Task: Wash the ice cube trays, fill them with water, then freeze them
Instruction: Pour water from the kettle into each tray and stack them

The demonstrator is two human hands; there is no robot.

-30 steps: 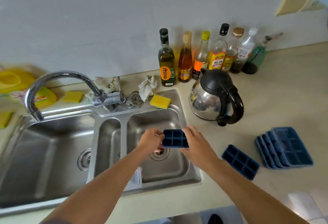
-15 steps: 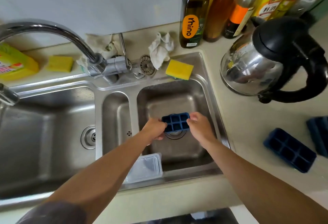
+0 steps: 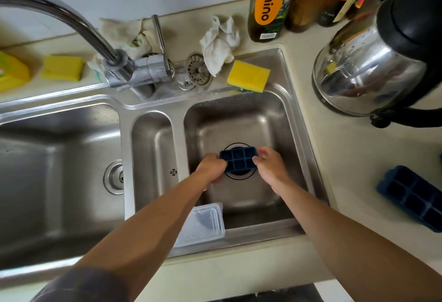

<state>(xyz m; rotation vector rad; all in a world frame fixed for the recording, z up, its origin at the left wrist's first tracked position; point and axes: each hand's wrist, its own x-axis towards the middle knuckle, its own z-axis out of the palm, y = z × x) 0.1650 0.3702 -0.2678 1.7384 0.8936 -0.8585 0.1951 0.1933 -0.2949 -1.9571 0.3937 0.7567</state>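
A small dark blue ice cube tray (image 3: 239, 160) with six cells is held level, low inside the right basin of the steel sink (image 3: 287, 115), right above the drain. My left hand (image 3: 211, 168) grips its left end and my right hand (image 3: 269, 164) pinches its right end. A second blue ice cube tray (image 3: 413, 196) lies on the counter at the right edge. The curved tap (image 3: 79, 22) reaches out toward the left basin, away from the held tray, and no water is running.
A clear plastic lid (image 3: 203, 224) leans in the right basin's near corner. A yellow sponge (image 3: 248, 75), a white rag (image 3: 221, 43) and a sink strainer (image 3: 198, 68) sit on the back ledge. A steel kettle (image 3: 373, 67) and bottles (image 3: 267, 3) stand at the right.
Both hands have lowered the tray from above the basin down toward the drain. The view has moved closer and tilted down, so the stack of trays on the counter has left the frame.
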